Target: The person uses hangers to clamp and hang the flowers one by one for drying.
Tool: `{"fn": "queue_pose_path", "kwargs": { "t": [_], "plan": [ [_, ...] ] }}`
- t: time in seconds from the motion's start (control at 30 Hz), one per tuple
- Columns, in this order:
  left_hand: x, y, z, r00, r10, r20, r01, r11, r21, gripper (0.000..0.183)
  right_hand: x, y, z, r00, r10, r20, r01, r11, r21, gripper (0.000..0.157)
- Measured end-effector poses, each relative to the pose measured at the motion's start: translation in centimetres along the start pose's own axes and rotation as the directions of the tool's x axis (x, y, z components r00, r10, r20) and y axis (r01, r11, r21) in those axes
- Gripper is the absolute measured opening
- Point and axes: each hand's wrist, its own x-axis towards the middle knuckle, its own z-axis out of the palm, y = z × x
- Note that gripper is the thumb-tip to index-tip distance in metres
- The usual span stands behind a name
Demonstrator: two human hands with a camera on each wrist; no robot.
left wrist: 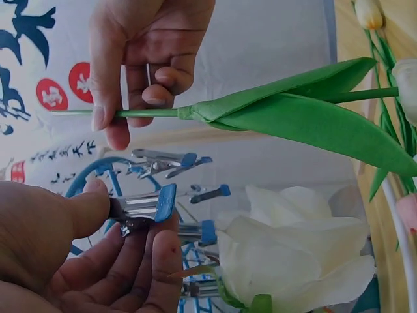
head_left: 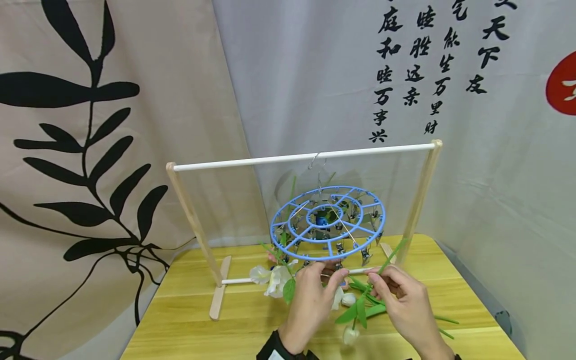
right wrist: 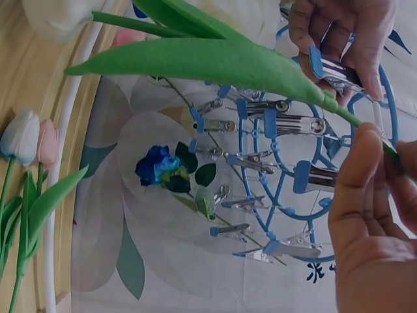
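Note:
My left hand (head_left: 310, 302) pinches a metal clip (left wrist: 146, 207) with blue tips, hanging from a round blue clip hanger (head_left: 327, 258). To its right, my right hand (head_left: 407, 305) pinches the bare stem end of an artificial white tulip (left wrist: 407, 85). The tulip hangs bloom down, with its long green leaves (right wrist: 195, 65) below the fingers. In the left wrist view the stem end is apart from the clip. A large white artificial flower (left wrist: 293, 241) and a blue rose (right wrist: 156, 166) hang among the other clips.
The hanger hooks over the white top bar (head_left: 306, 158) of a wooden stand. A lower white bar (head_left: 238, 281) runs just above the table (head_left: 180, 325). More tulips, white (right wrist: 19, 138) and pink (right wrist: 47, 142), lie on the table. A printed curtain (head_left: 292, 75) hangs behind.

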Motion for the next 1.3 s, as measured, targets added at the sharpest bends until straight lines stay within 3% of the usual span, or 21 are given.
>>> {"fn": "queue_pose_path", "kwargs": {
  "t": [0.17, 0.47, 0.77, 1.1, 1.3],
  "plan": [
    [0.0, -0.1, -1.2, 0.999, -0.021, 0.029, 0.022, 1.0, -0.021, 0.024, -0.1, -0.1, 1.0, 1.0, -0.014, -0.001, 0.014, 0.999, 0.037, 0.04],
    [-0.8, -0.2, -3.3, 0.996, -0.052, 0.068, 0.057, 0.995, -0.076, 0.025, -0.1, -1.3, 2.3, 0.998, 0.006, 0.063, -0.012, 0.995, 0.102, 0.036],
    [-1.6, -0.2, -5.2, 0.994, -0.045, 0.099, 0.05, 0.997, -0.057, 0.018, -0.2, -2.2, 3.7, 0.992, 0.023, 0.126, -0.041, 0.989, 0.14, 0.034],
    [-2.3, -0.1, -7.4, 0.99, -0.061, 0.123, 0.068, 0.996, -0.051, 0.012, 0.0, -3.1, 4.7, 0.994, -0.016, 0.109, -0.007, 0.977, 0.214, 0.031],
    [-2.2, -0.3, -8.6, 0.988, -0.077, 0.131, 0.085, 0.995, -0.055, 0.012, 0.5, -3.8, 5.2, 0.996, 0.013, 0.092, -0.037, 0.963, 0.265, 0.028]
  ]
}}
